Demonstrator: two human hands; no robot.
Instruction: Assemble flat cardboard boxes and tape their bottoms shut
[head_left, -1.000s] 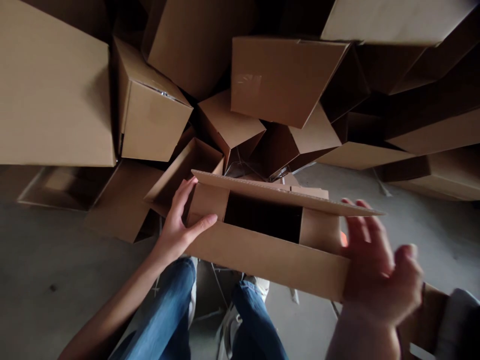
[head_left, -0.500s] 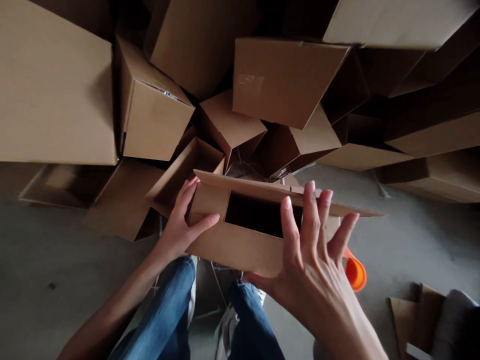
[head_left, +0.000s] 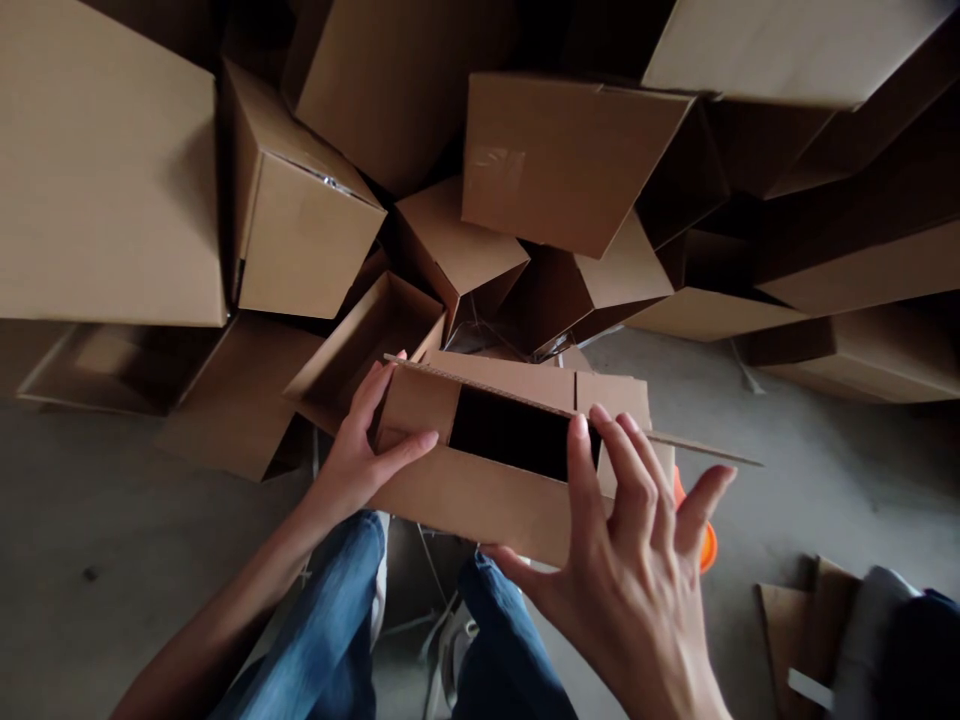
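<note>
A small cardboard box is in front of me above my knees, with a dark gap showing between its end flaps. My left hand clasps its left end, thumb on the front top edge and fingers behind. A long flap stands up from the box and is seen nearly edge-on. With fingers apart, my right hand has its fingertips at the flap's edge and its thumb near the lower front edge. Behind the right hand, a rounded orange item shows in part; its kind is hidden.
Many cardboard boxes are heaped ahead, including a large box at left and a taped box in the middle. An open narrow box lies just beyond my left hand. Flat cardboard pieces lie on the floor at right.
The long flap has tipped toward me, from leaning back to nearly edge-on, and a slit panel shows behind it. My right fingers have come down with it; the left hand stays put.
</note>
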